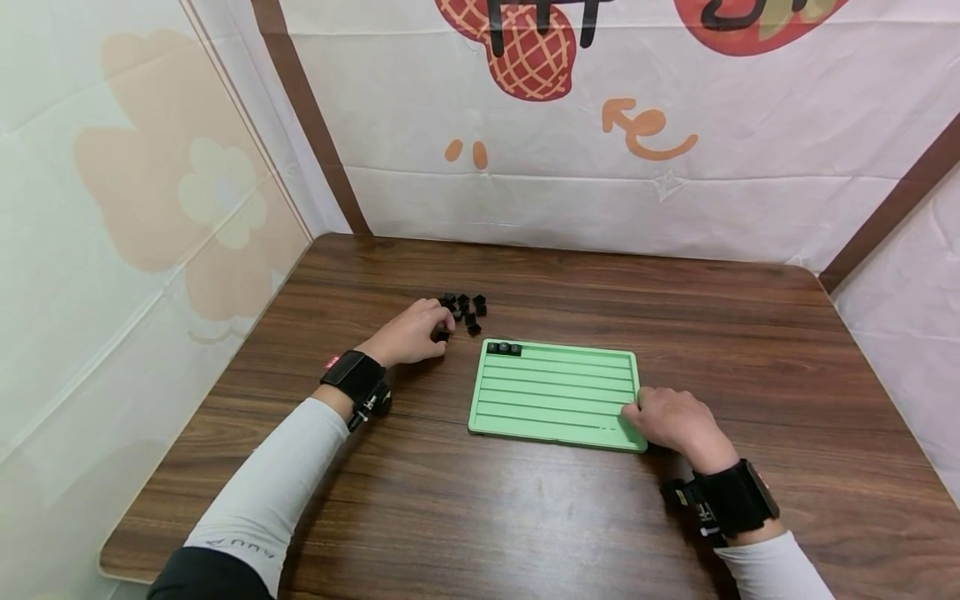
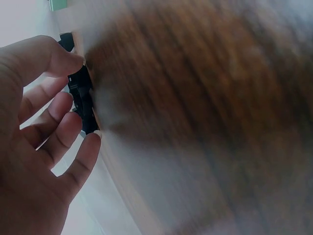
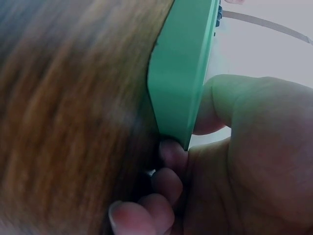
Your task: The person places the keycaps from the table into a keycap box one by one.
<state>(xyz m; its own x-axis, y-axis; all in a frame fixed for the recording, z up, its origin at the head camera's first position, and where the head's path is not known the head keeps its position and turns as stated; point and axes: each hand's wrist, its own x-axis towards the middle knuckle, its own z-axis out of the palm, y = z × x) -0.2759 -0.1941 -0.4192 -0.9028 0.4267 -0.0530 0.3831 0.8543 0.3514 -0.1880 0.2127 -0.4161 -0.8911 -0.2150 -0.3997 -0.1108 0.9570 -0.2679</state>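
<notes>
Several small black blocks (image 1: 463, 302), shaped much like keycaps, lie in a loose cluster on the table. At the cluster's near left side, my left hand (image 1: 411, 332) has its thumb and curled index finger around one black block (image 1: 440, 335). The left wrist view shows its other fingers spread loosely beside the dark row of blocks (image 2: 84, 100). A green ridged tray (image 1: 555, 393) lies flat, with three black blocks (image 1: 504, 348) side by side in its top left corner. My right hand (image 1: 675, 423) grips the tray's right edge, thumb on top and fingers (image 3: 167, 183) curled at its underside.
A brown wood-grain table (image 1: 540, 508) carries everything, its far edge close to a pale printed cloth wall (image 1: 600, 208). Another printed cloth (image 1: 150, 200) hangs along the left side. Both wrists wear black straps (image 1: 356, 377).
</notes>
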